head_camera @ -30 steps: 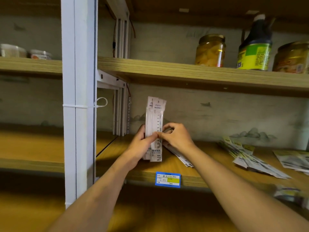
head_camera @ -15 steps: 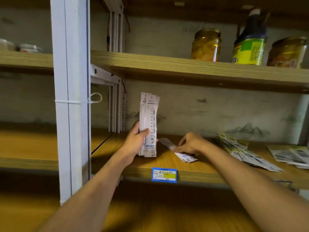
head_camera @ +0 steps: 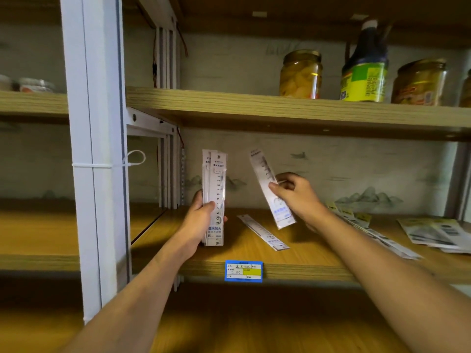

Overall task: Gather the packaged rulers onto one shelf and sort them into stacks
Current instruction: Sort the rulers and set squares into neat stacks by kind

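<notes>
My left hand (head_camera: 198, 220) grips an upright bundle of packaged rulers (head_camera: 215, 184), its lower end resting on the wooden shelf (head_camera: 300, 263). To its right, my right hand (head_camera: 295, 193) pinches a single packaged ruler (head_camera: 265, 182) and holds it tilted above the shelf. One more packaged ruler (head_camera: 262, 233) lies flat on the shelf between my hands. A fanned pile of packaged rulers (head_camera: 377, 233) with yellow headers lies further right.
A white metal upright (head_camera: 94, 154) with a cable tie stands at the left. The upper shelf carries two jars (head_camera: 300, 75) and a dark bottle (head_camera: 364, 70). Flat packets (head_camera: 438, 233) lie at the far right. A blue price tag (head_camera: 244, 271) is on the shelf edge.
My right hand left the bundle, went down to the flat rulers on the shelf, and has lifted one up. My left hand keeps the bundle upright.
</notes>
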